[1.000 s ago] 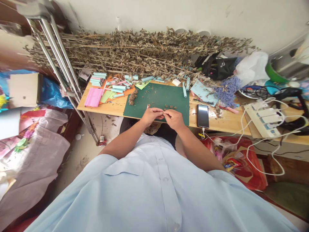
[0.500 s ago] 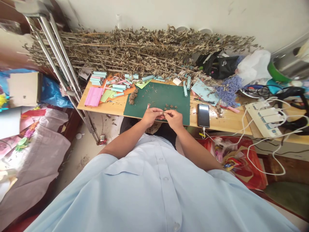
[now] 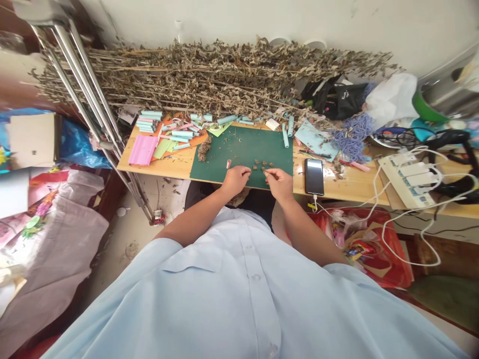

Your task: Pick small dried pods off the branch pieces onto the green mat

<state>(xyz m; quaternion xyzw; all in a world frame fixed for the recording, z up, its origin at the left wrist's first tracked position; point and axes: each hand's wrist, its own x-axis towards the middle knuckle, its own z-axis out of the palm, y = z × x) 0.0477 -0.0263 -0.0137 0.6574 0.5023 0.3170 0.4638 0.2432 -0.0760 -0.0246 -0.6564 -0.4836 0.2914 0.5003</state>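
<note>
My left hand point(image 3: 237, 180) is at the near edge of the green cutting mat point(image 3: 243, 144), fingers curled in; whatever they may hold is hidden. Just beyond it a small pink paper roll point(image 3: 228, 163) is on the mat. The thumb and forefinger of my right hand point(image 3: 280, 183) are pinched together at a small dried plant clump point(image 3: 263, 169). Several similar crumbs point(image 3: 256, 162) lie close by. A larger heap of dried plant bits point(image 3: 204, 148) is at the mat's left side.
Dried leafy stalks point(image 3: 209, 75) stretch along the wall. Blue paper rolls point(image 3: 182, 133) and pink sheets point(image 3: 143, 149) lie left of the mat. To the right are a plugged-in phone point(image 3: 314, 177), purple string point(image 3: 352, 137) and a power strip point(image 3: 406, 179). Metal tripod legs point(image 3: 80, 85) stand at left.
My hands, fingertips together before, have come apart. The right hand has moved right, its fingertips now at the small plant clumps; the left has stayed nearly in place.
</note>
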